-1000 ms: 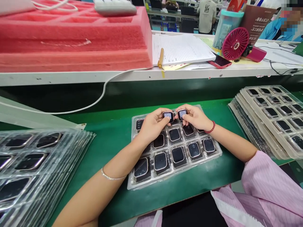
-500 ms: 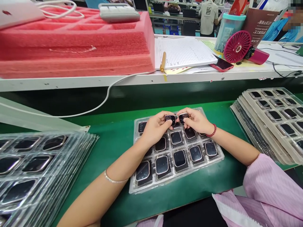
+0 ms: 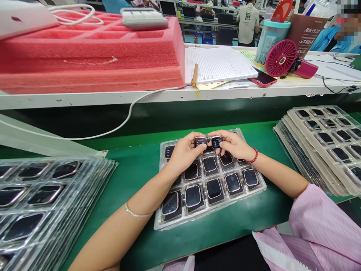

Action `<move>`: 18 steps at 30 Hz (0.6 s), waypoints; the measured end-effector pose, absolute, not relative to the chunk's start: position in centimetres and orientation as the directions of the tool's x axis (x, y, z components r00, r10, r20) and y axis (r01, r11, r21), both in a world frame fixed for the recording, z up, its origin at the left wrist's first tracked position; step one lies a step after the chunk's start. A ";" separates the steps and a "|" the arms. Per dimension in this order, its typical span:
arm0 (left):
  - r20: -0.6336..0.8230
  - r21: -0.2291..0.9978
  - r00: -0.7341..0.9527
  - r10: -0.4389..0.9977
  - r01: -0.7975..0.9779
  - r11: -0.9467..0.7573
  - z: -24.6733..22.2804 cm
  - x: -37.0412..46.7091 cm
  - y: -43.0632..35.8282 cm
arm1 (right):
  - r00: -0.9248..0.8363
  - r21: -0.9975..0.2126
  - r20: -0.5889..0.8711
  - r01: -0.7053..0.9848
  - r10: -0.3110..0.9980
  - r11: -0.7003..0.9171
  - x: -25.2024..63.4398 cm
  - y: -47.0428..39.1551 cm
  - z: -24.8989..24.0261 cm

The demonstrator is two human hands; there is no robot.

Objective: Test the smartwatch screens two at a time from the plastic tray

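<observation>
My left hand [image 3: 185, 151] is closed on a smartwatch [image 3: 200, 141] without a strap, its thumb on the lit screen. Just to the right, my right hand [image 3: 236, 144] grips a second smartwatch [image 3: 217, 142], whose screen is lit too; the thumb rests at its right edge. Both are raised side by side over the far part of a clear plastic tray [image 3: 207, 209]. Rows of smartwatches fill the tray's pockets, such as a dark-screened watch [image 3: 213, 188] in the near row. One watch [image 3: 169, 151] at the far left shows a lit list. My hands hide several pockets.
Stacked trays of watches stand on the left [image 3: 93, 195] and on the right [image 3: 313, 150]. Behind is a white shelf [image 3: 158, 96] with red foam [image 3: 113, 71], papers [image 3: 220, 64], a phone [image 3: 263, 78] and a pink fan [image 3: 281, 58]. A white cable [image 3: 130, 113] hangs down from it.
The screens of both held watches now show different content, with rows of light marks. My fingers have shifted slightly, and the right watch has turned a little. The camera view has moved slightly.
</observation>
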State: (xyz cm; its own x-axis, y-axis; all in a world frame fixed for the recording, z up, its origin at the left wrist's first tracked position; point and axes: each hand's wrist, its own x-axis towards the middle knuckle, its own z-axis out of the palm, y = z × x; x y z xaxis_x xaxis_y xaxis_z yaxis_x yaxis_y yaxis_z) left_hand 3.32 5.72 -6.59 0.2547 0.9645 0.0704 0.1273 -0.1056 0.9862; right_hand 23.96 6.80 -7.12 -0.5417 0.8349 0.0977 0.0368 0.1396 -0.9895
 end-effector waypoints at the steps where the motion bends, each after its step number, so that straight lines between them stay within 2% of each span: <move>1: 0.057 0.987 0.256 0.965 0.129 -0.092 -6.5 3.3 5.7 | -0.531 -0.990 0.092 0.042 0.842 0.134 24.0 6.8 -7.1; 5: 0.021 0.996 0.242 0.970 0.082 -0.042 -6.4 3.4 5.7 | -0.446 -0.965 0.179 0.096 0.877 0.245 23.9 6.8 -7.0; 8: 0.057 0.994 0.218 0.974 0.075 -0.075 -6.4 3.5 5.8 | -0.454 -0.947 0.233 0.096 0.860 0.307 23.8 6.7 -7.0; 13: 0.092 0.987 0.190 0.978 0.112 -0.114 -6.4 3.3 5.8 | -0.548 -0.982 0.118 0.057 0.828 0.178 23.9 6.8 -7.2; 18: 0.102 0.991 0.210 0.972 0.068 -0.119 -6.5 3.3 5.7 | -0.548 -0.982 0.136 0.034 0.826 0.184 24.0 6.8 -7.4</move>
